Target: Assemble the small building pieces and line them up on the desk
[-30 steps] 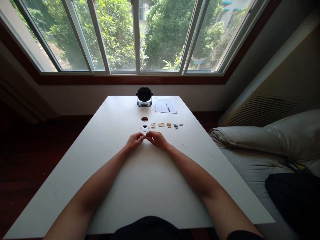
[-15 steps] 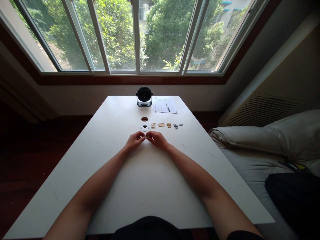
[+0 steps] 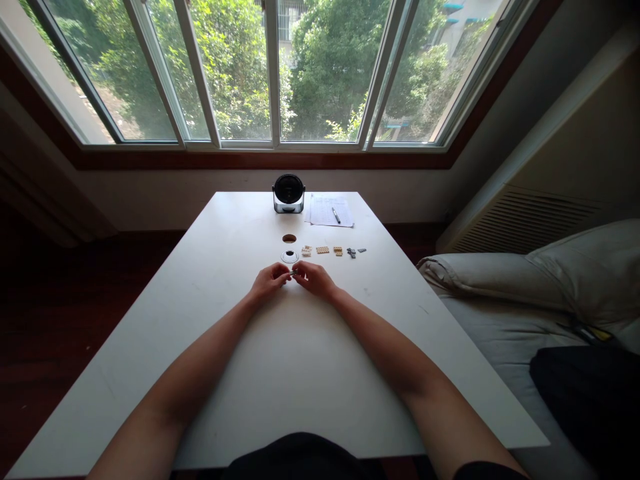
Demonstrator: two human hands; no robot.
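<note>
My left hand and my right hand meet over the middle of the white table. Fingertips of both are pinched on a small grey building brick piece. It is mostly covered by the fingers, so its exact shape is hard to make out. Just beyond my hands lies a white ring-shaped cover. To its right runs a row of small tan studded bricks, with dark grey pieces and a flat grey piece at the right end.
A round hole is cut in the tabletop behind the ring cover. Farther back stands a small black fan. Sheets of paper with a pen on top lie beside it. A sofa borders the table's right side.
The grey piece shows a little more between my fingertips, and my right fingers have shifted slightly. The arms and the things on the table stay put.
</note>
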